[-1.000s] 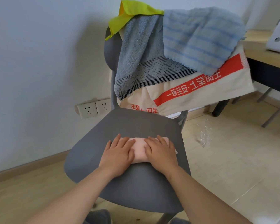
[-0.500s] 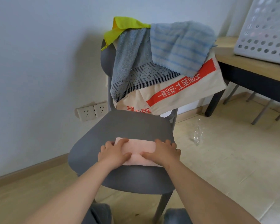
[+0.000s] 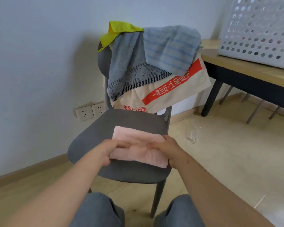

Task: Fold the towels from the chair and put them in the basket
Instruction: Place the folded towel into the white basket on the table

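A folded pink towel [image 3: 138, 141] lies on the seat of a dark grey chair [image 3: 105, 126]. My left hand [image 3: 110, 151] grips its left end, thumb on top and fingers underneath. My right hand [image 3: 167, 148] grips its right end the same way. Over the chair's backrest hang a yellow cloth [image 3: 118, 31], a grey towel with dark stripes [image 3: 126, 63], a blue striped towel [image 3: 169, 48] and a cream towel with a red band [image 3: 174, 89]. The white perforated basket [image 3: 259, 30] stands on the wooden table [image 3: 246, 69] at the right.
A white wall with two sockets [image 3: 89, 111] is behind the chair. A crumpled piece of clear plastic [image 3: 193, 133] lies on the wooden floor to the right of the chair. The table's dark legs [image 3: 211, 97] stand near the chair's right side. My knees are below.
My hands went from pressing flat on the pink towel to gripping its two ends. The view pulled back and rose, showing more of the basket and my knees.
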A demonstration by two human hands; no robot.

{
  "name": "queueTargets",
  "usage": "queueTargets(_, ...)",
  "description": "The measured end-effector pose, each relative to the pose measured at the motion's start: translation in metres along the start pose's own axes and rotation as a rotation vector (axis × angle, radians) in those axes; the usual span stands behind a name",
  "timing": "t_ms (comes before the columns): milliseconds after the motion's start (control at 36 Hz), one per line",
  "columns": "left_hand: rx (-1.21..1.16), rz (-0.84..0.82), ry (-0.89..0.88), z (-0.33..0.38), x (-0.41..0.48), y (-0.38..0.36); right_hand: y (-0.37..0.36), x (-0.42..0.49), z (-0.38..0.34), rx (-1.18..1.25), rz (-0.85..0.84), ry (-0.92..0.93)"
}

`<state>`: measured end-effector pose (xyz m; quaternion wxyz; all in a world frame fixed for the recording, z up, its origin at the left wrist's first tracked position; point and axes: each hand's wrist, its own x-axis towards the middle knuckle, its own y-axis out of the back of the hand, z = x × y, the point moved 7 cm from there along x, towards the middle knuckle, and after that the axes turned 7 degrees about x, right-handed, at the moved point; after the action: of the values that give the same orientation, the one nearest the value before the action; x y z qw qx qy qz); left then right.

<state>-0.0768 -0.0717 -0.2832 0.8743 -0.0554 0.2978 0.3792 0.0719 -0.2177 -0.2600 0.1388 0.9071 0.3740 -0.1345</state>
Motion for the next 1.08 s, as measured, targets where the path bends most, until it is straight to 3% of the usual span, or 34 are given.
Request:
queueTargets(139, -0.152, -0.046, -0.053, 0.037, 0.019, 0.002, -0.002, 0.040, -0.020, 0.138, -0.154, -0.045)
queueTargets(361, -0.087, 0.244, -0.298, 0.093, 0.086, 0.032, -0.018, 0.128, -0.035, 0.463, -0.124, -0.181)
queueTargets(500, -0.003, 0.310, -0.377, 0.144, 0.071, 0.046, -0.021, 0.128, -0.078, 0.480, -0.058, -0.236)
queueTargets(667, 0.066, 0.382, -0.307, 0.232, 0.024, 0.080, -0.016, 0.097, -0.181, 0.389, 0.021, -0.222)
queueTargets(861, 0.069, 0.255, -0.429, 0.359, -0.036, 0.084, 0.016, 0.049, -0.312, 0.338, 0.166, -0.146)
queueTargets(1083, 0.021, -0.045, -0.579, 0.482, -0.080, 0.026, 0.103, -0.002, -0.426, 0.377, 0.333, 0.065)
